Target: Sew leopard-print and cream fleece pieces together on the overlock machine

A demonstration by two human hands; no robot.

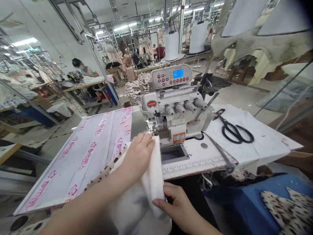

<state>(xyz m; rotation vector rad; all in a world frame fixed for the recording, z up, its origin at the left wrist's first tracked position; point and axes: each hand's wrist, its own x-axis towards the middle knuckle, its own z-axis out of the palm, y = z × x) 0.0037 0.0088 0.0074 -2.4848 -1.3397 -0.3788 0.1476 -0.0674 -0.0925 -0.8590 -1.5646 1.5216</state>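
A length of white fabric (146, 209) with a soft, plush-looking surface runs up to the needle area of an overlock sewing machine (176, 107). My left hand (138, 151) is closed over its upper part, close to the presser foot, fingers together and thumb hidden. Lower down, my right hand (177, 202) pinches the fabric's right edge between thumb and fingers. Dark-spotted cream fabric (107, 173) shows beside and under my left forearm. The machine's panel has a lit blue display (178, 73).
Black-handled scissors (234, 132) lie on white sheeting right of the machine. A plastic-covered table extension (93, 143) with pink print spans the left. Thread cones (171, 45) stand behind. Spotted pieces (281, 205) rest on a blue container at lower right. A co-worker (85, 68) sits farther back.
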